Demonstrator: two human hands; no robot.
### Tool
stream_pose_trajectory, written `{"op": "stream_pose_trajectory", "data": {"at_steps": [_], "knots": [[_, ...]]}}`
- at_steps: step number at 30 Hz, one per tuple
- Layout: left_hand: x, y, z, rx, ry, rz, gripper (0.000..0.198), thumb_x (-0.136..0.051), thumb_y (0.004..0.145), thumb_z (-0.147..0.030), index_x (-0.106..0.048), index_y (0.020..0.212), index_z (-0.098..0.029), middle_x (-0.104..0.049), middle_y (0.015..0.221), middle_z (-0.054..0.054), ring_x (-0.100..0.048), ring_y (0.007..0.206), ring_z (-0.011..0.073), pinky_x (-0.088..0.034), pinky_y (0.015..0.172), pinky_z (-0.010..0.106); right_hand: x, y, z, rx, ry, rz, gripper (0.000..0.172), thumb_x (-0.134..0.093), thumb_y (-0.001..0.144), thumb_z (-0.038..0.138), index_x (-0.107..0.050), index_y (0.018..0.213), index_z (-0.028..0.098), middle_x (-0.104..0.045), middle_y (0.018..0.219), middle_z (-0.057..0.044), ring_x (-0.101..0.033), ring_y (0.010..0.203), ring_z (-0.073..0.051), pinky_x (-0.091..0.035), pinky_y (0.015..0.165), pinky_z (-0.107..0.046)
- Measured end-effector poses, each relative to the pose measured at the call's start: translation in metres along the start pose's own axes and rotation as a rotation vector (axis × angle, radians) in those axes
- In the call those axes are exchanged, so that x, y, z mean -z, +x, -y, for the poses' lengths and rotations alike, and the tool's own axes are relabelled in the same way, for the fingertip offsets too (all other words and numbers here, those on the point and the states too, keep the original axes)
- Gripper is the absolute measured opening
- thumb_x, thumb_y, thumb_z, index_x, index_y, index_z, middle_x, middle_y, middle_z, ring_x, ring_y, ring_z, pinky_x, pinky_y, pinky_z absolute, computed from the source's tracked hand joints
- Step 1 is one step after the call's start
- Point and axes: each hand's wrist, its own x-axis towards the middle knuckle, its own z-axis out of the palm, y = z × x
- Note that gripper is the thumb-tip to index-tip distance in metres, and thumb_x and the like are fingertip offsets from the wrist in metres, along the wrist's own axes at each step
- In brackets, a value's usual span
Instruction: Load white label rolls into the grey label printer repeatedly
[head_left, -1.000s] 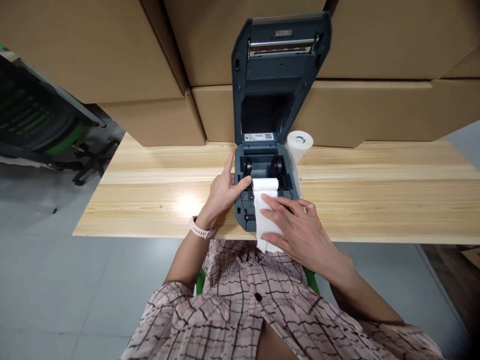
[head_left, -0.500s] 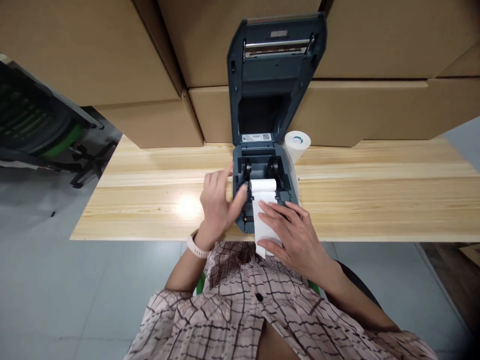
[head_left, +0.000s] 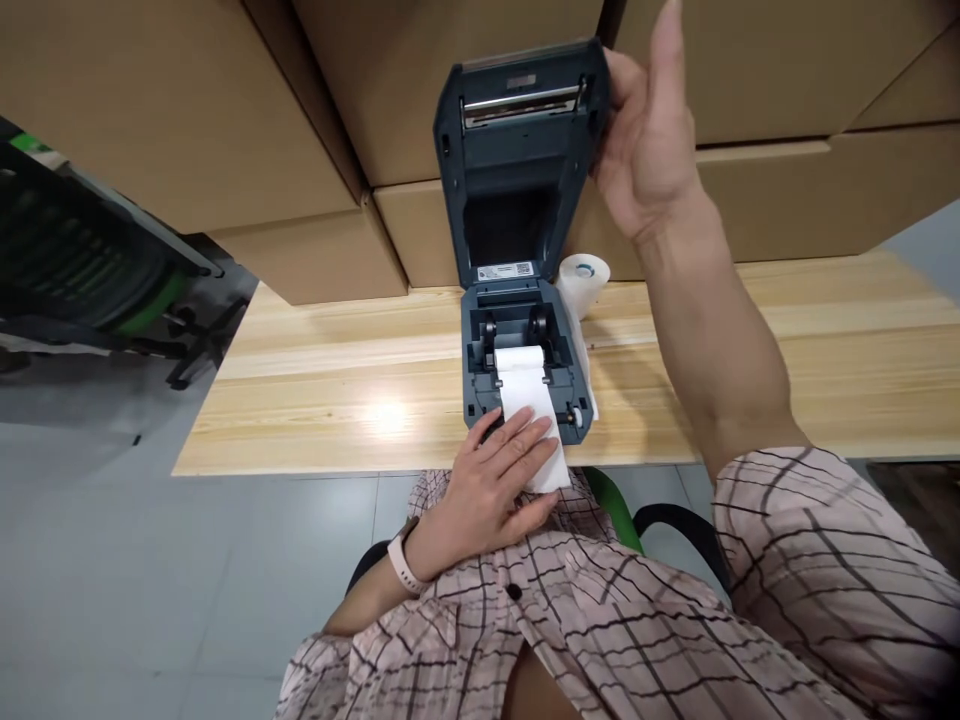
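A dark grey-blue label printer stands on the table with its lid raised. A small white paper roll sits inside, its paper strip running out over the printer's front edge. My left hand lies flat on this strip, fingers stretched and thumb apart. Up at the lid's right edge is my right hand, its fingers curled behind the lid and mostly hidden, its thumb pointing up.
A larger white roll stands right of the printer, a strip trailing from it along the printer's side. Cardboard boxes are stacked behind the wooden table. A dark and green chair is at the left.
My right hand has left the paper strip and gone up to the lid. My left hand has moved from the printer's left side onto the strip. The lid appears slightly lower.
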Motion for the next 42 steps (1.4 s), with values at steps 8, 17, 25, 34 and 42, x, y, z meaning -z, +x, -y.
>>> {"op": "stream_pose_trajectory", "data": {"at_steps": [8, 17, 25, 34, 42], "knots": [[0.005, -0.005, 0.016, 0.151, -0.173, -0.739, 0.042, -0.049, 0.109, -0.021, -0.072, 0.143, -0.029, -0.084, 0.117, 0.002, -0.081, 0.107, 0.0177, -0.070, 0.087, 0.037, -0.030, -0.150, 0.011, 0.232, 0.072, -0.152, 0.057, -0.035, 0.112, 0.069, -0.079, 0.119, 0.032, -0.081, 0.130, -0.002, -0.069, 0.139, -0.028, -0.050, 0.126, -0.055], [-0.009, 0.023, 0.033, 0.672, -0.493, -0.382, 0.080, -0.065, 0.103, -0.063, -0.034, 0.172, -0.037, -0.039, 0.180, 0.010, -0.038, 0.167, 0.0362, -0.042, 0.134, 0.055, -0.047, -0.251, -0.017, 0.145, -0.403, -0.145, 0.017, -0.065, 0.106, 0.038, -0.081, 0.105, 0.032, -0.082, 0.133, -0.004, -0.060, 0.151, -0.033, -0.046, 0.126, -0.068], [-0.016, 0.028, 0.034, 0.684, -0.572, -0.339, 0.085, -0.064, 0.102, -0.068, -0.029, 0.173, -0.033, -0.043, 0.176, 0.011, -0.047, 0.160, 0.0337, -0.049, 0.126, 0.047, -0.057, -0.252, -0.033, 0.225, -0.344, -0.253, 0.015, -0.065, 0.104, 0.040, -0.075, 0.097, 0.031, -0.084, 0.122, -0.005, -0.064, 0.147, -0.035, -0.045, 0.125, -0.070], [-0.032, -0.023, 0.001, 0.821, -0.573, -0.703, 0.057, -0.056, 0.104, -0.067, -0.067, 0.072, -0.021, -0.066, 0.069, 0.002, -0.058, 0.060, 0.0147, -0.050, 0.060, 0.030, -0.061, -0.250, -0.035, 0.244, -0.311, -0.297, 0.011, -0.067, 0.101, 0.035, -0.075, 0.096, 0.031, -0.084, 0.118, -0.004, -0.067, 0.144, -0.034, -0.047, 0.124, -0.069], [-0.018, 0.010, -0.014, 1.148, -1.462, 0.224, 0.065, -0.077, 0.082, -0.080, -0.081, 0.093, -0.015, -0.082, 0.088, 0.017, -0.077, 0.070, 0.0232, -0.055, 0.055, 0.028, -0.062, -0.251, -0.037, 0.230, -0.302, -0.298, 0.011, -0.067, 0.101, 0.035, -0.075, 0.096, 0.030, -0.084, 0.117, -0.004, -0.065, 0.145, -0.035, -0.046, 0.124, -0.070]]}}
